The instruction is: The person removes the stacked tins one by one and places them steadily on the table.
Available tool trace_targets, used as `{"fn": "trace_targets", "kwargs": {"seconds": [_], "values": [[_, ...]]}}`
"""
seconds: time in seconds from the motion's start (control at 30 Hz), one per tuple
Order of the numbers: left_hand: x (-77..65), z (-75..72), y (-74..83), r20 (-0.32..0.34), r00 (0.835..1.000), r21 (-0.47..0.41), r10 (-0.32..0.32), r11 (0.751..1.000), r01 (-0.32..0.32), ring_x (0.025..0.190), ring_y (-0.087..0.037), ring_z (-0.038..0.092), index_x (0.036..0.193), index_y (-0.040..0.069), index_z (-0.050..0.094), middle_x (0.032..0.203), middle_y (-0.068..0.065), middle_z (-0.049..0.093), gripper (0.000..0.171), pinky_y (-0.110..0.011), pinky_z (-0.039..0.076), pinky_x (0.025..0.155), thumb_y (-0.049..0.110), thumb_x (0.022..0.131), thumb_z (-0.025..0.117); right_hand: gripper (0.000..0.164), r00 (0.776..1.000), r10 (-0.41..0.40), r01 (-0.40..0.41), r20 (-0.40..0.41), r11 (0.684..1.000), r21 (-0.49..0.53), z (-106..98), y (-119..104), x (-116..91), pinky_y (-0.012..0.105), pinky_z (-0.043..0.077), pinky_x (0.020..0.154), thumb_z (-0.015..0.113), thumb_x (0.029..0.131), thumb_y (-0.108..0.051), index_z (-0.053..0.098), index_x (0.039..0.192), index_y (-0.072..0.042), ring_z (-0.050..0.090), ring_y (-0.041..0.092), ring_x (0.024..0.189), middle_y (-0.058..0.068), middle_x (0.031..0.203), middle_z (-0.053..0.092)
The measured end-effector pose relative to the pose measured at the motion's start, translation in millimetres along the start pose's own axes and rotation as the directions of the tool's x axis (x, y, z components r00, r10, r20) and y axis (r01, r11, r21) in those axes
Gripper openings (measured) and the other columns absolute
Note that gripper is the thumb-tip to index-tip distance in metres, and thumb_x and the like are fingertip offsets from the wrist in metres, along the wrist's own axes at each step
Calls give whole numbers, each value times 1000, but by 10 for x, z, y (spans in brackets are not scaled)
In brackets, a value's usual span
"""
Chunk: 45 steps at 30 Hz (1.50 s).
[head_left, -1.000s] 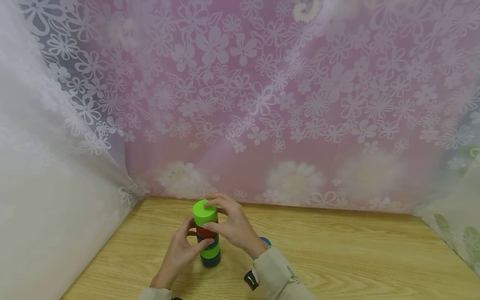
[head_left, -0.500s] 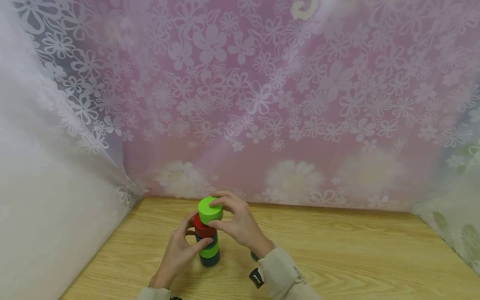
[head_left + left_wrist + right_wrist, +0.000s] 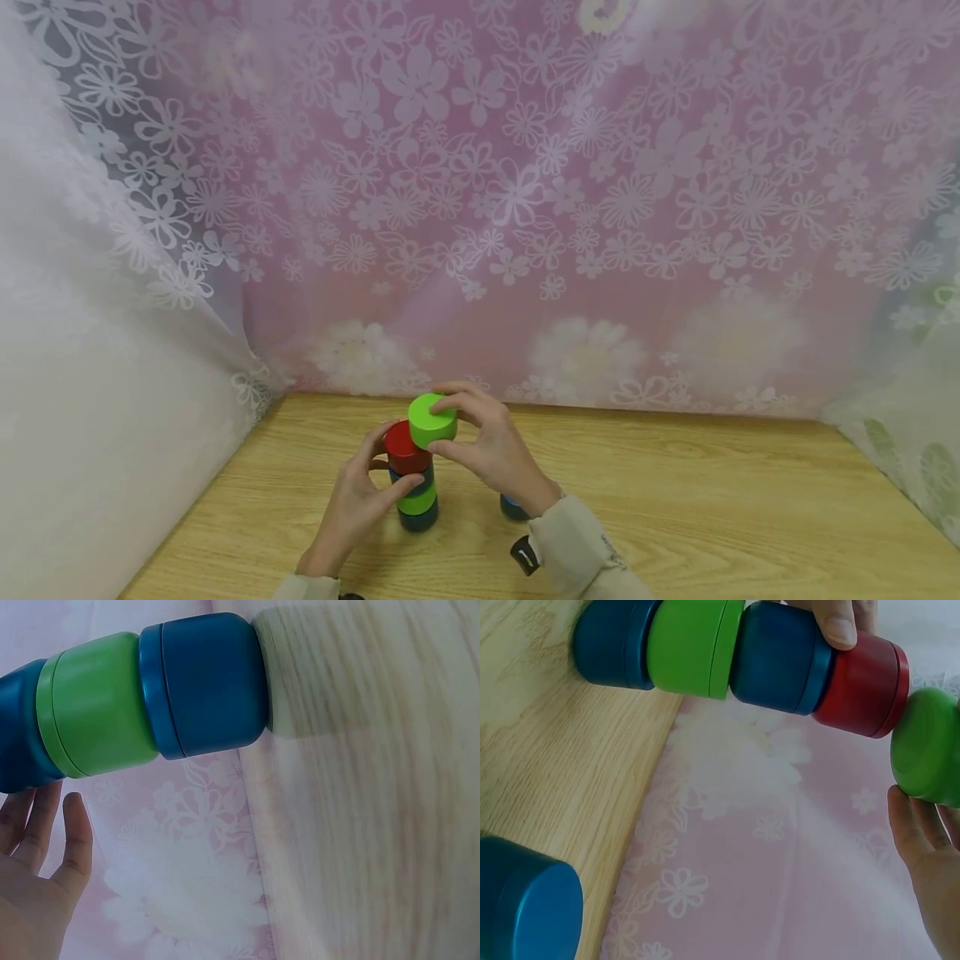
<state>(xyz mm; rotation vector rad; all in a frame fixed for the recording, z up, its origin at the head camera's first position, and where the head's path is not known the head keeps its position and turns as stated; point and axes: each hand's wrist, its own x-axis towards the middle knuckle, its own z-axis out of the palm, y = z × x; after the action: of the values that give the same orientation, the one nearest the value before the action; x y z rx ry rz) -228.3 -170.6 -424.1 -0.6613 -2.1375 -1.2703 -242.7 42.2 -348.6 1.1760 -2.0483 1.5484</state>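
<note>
Holds with the left hand (image 3: 354, 493), lower left of centre in the head view, an upright stack of jars (image 3: 772, 664) on the desk (image 3: 675, 500), topped by a red jar (image 3: 407, 454), with fingers curled round its upper part. Pinches with the right hand (image 3: 497, 440), just to the right, a loose green jar (image 3: 431, 427) by the red one's upper right edge, with fingers parted to its width. Farther right, on the desk, partly behind the right wrist: a lone blue jar (image 3: 512, 508).

Right fingers (image 3: 467, 406) curved above left fingers (image 3: 371, 444)

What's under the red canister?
A blue canister, then a green canister, then another blue canister, on the wooden table. The underside of the red canister is covered.
</note>
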Motion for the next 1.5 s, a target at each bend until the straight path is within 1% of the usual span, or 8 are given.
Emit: {"fn": "trace_targets", "kwargs": {"seconds": [0.27,0.53,0.73,0.87,1.1,1.37,1.43,1.5], "values": [[8,4,3,-2,1000,-7,-13,1000,13,100,-13,66,140,-1,52,116,-9,72,74,-35,60,74,-3,75,88,37,1000,25,-25,-19,1000,-1,-63,4,-61,42,53,99,82,79,11,69,112,2,57,33,124,15,136,58],[-2,11,1,-12,999,-7,-32,999,32,98,-12,66,140,2,53,116,-8,71,74,-34,59,74,-3,75,88,38,999,28,-29,-24,999,-17,-114,42,-129,36,54,98,83,78,10,69,111,1,58,33,123,15,136,58],[-3,13,9,-7,1000,-15,-20,1000,20,100,-14,66,140,2,52,117,-8,71,74,-35,60,74,-2,75,88,39,999,30,-31,-29,999,-24,-157,70,-173,40,54,97,84,77,9,69,112,0,57,33,125,14,136,58],[2,9,17,-12,1000,-17,-27,1000,26,100,-14,65,140,2,53,117,-8,71,73,-35,59,75,-1,76,88,39,998,46,-47,-30,999,-25,-195,73,-203,43,53,98,84,78,9,68,113,0,57,34,126,14,137,58],[-3,0,18,-15,1000,-15,-24,1000,24,101,-15,66,140,1,53,117,-9,71,73,-33,59,75,-2,75,88,40,997,70,-71,-30,995,-66,-261,130,-275,39,54,97,85,77,8,68,113,-1,59,34,122,14,134,59],[10,-2,22,-19,1000,-14,14,1000,-14,100,-20,67,139,1,53,117,-12,71,73,-32,59,75,-3,75,88,40,997,74,-76,-27,993,-90,-358,170,-348,40,55,96,85,76,9,68,111,-2,58,36,122,15,134,59],[8,-4,18,-16,1000,-16,17,1000,-17,100,-20,67,139,1,53,117,-12,71,73,-32,59,75,-3,75,88,40,997,79,-81,-23,992,-96,-380,184,-372,41,55,96,85,76,10,68,110,-2,58,37,122,15,134,59],[6,-3,14,-13,1000,-24,4,1000,-4,101,-19,67,139,1,53,118,-12,71,74,-32,59,75,-4,75,88,40,996,85,-86,-20,992,-97,-401,198,-398,42,55,96,85,76,10,68,109,-2,58,38,122,16,134,59]]}}
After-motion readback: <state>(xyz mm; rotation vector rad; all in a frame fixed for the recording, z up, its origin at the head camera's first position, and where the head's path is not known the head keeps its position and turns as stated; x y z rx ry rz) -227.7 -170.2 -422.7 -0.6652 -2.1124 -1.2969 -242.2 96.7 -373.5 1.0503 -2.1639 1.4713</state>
